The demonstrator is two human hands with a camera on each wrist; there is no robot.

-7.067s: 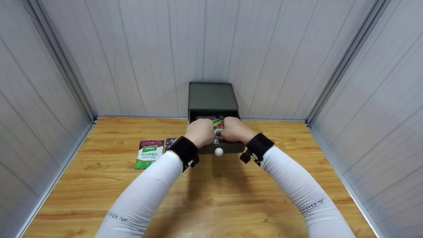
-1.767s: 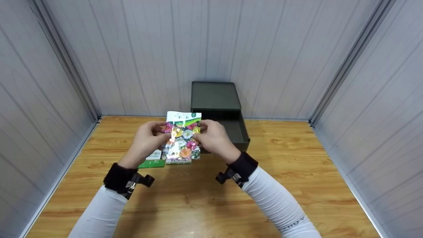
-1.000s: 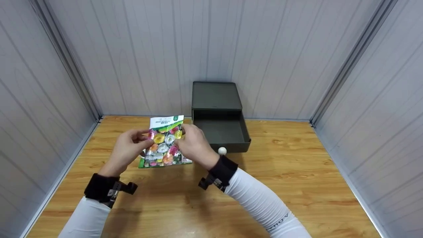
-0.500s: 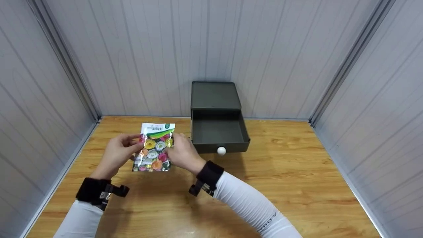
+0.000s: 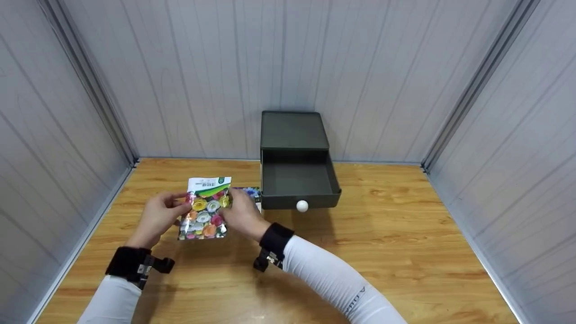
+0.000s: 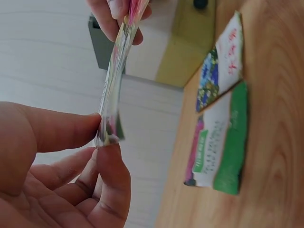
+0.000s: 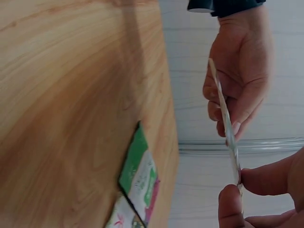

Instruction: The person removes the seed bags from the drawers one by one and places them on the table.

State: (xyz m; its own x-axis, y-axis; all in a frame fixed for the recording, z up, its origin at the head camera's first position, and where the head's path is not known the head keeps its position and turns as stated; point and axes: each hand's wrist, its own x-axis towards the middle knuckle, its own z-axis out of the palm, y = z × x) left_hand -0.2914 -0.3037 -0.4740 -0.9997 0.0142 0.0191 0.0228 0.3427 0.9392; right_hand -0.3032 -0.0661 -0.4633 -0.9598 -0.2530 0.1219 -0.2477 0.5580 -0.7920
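Note:
Both hands hold up a seed packet printed with colourful flowers, its white top edge away from me. My left hand pinches its left edge between thumb and fingers, and my right hand pinches the right edge. In the left wrist view the packet is edge-on, raised off the table. Below it two more packets lie side by side: a green, white and purple seed packet, and a blue-flowered one with a white lower part. The head view shows only a corner of the blue-flowered packet; the green one is hidden there.
A dark grey drawer box stands against the back wall, its drawer pulled out toward me with a white round knob. Wood-grain table spreads around it, with pale panel walls behind and at both sides.
Both hands were inside the drawer earlier. They have since lifted the flowered seed packet out and carried it left and toward me, over the two lying packets.

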